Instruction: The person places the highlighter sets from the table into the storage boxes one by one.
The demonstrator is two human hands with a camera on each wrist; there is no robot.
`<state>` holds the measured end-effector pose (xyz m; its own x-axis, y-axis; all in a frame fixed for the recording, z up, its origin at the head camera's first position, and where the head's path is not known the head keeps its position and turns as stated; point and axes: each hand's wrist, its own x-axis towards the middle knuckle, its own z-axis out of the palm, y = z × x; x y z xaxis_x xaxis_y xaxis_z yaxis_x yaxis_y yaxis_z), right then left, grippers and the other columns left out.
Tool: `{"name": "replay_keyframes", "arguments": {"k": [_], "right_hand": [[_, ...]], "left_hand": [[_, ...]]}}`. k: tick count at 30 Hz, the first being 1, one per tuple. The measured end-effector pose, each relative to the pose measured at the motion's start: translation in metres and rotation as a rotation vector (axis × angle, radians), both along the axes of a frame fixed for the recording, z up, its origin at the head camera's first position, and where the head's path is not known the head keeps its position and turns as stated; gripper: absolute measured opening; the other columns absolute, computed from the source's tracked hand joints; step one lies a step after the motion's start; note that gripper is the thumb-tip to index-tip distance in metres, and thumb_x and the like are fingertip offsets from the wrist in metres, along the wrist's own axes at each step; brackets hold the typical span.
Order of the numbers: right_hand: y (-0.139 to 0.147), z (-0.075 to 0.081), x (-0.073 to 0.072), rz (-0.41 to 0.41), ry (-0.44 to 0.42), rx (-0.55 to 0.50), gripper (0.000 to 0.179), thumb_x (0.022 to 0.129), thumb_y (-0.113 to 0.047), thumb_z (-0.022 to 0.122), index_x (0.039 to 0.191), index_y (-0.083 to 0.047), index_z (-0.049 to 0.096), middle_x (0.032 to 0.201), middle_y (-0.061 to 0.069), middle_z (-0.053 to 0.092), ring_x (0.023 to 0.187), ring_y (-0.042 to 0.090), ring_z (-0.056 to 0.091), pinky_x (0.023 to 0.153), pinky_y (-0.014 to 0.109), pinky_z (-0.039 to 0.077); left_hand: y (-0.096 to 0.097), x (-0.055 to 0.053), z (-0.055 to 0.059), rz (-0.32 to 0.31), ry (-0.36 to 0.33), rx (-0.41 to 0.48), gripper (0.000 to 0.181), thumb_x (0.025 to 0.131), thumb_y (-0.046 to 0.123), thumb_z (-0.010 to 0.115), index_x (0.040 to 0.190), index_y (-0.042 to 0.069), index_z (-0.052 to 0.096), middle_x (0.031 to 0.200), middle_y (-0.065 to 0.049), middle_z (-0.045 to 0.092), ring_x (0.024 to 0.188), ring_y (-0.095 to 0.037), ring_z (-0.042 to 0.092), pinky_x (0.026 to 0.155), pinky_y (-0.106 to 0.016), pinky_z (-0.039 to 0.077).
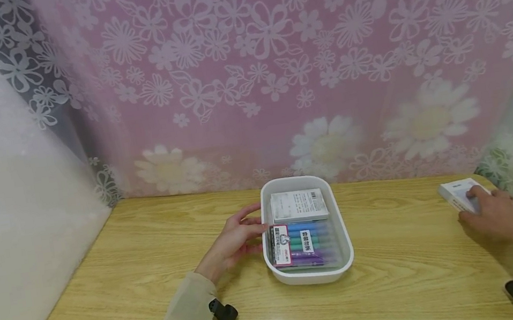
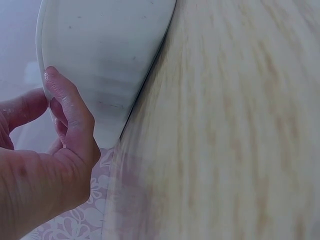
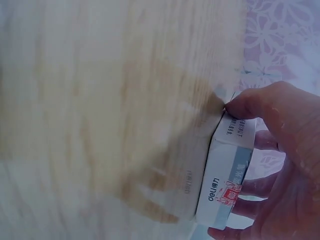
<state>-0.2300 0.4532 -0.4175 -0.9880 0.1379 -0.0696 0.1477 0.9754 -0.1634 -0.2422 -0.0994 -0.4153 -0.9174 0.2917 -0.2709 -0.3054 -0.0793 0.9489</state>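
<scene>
Near the middle of the table, a white plastic bin (image 1: 345, 245) holds a white printed box (image 1: 299, 206) at its far end. A clear pack of coloured pens (image 1: 313, 244) lies nearer the front of it. My left hand (image 1: 237, 235) pinches the bin's left rim; in the left wrist view its thumb and a bent finger meet at the edge of the bin wall (image 2: 105, 55). At the far right, my right hand (image 1: 499, 212) grips a small white and grey Deli carton (image 3: 225, 175), thumb at one end and fingers along its side, low over the table.
The wood-grain table (image 1: 400, 292) ends at a pink flowered curtain (image 1: 253, 101) behind the bin. Pale curtain also hangs along the left and right sides. Each sleeve carries a small black wrist camera (image 1: 223, 313).
</scene>
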Motion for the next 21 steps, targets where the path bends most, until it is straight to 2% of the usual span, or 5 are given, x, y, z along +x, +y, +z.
{"name": "replay_keyframes", "arguments": {"k": [4,8,11,16,21], "right_hand": [[0.005,0.002,0.000,0.072,-0.007,0.018,0.069,0.094,-0.045,0.060,0.131,0.009,0.037,0.109,0.049,0.045,0.088,0.063,0.046,0.065,0.073,0.039],[0.010,0.002,-0.001,0.170,0.042,0.019,0.076,0.093,-0.047,0.067,0.131,0.012,0.040,0.105,0.046,0.054,0.083,0.052,0.055,0.063,0.058,0.039],[0.011,0.000,-0.001,0.184,0.080,0.012,0.078,0.090,-0.048,0.072,0.130,0.013,0.043,0.102,0.044,0.057,0.081,0.047,0.058,0.061,0.053,0.044],[0.011,-0.001,0.001,0.181,0.105,0.009,0.078,0.087,-0.049,0.075,0.128,0.010,0.047,0.104,0.046,0.057,0.082,0.048,0.059,0.060,0.054,0.049],[0.004,0.001,0.003,0.183,0.124,0.013,0.076,0.086,-0.052,0.075,0.129,0.006,0.049,0.115,0.050,0.051,0.091,0.059,0.057,0.063,0.063,0.047]], "left_hand": [[0.000,0.000,0.000,-0.004,0.002,-0.001,0.061,0.096,0.007,0.065,0.153,0.019,0.046,0.128,-0.013,0.061,0.099,-0.018,0.067,0.070,-0.033,0.059],[-0.001,0.000,-0.001,0.006,0.004,-0.002,0.061,0.096,0.006,0.065,0.153,0.019,0.046,0.128,-0.013,0.060,0.098,-0.018,0.067,0.069,-0.033,0.059],[-0.002,0.001,-0.001,0.008,0.007,-0.004,0.062,0.095,0.006,0.065,0.153,0.019,0.046,0.128,-0.014,0.059,0.098,-0.019,0.067,0.068,-0.032,0.058],[-0.002,0.000,-0.001,-0.015,0.007,-0.006,0.061,0.096,0.008,0.064,0.153,0.020,0.045,0.131,-0.015,0.058,0.101,-0.021,0.067,0.071,-0.033,0.059],[-0.001,0.000,-0.001,-0.017,0.006,0.001,0.060,0.096,0.008,0.065,0.152,0.020,0.046,0.131,-0.015,0.058,0.101,-0.021,0.066,0.072,-0.033,0.059]]}}
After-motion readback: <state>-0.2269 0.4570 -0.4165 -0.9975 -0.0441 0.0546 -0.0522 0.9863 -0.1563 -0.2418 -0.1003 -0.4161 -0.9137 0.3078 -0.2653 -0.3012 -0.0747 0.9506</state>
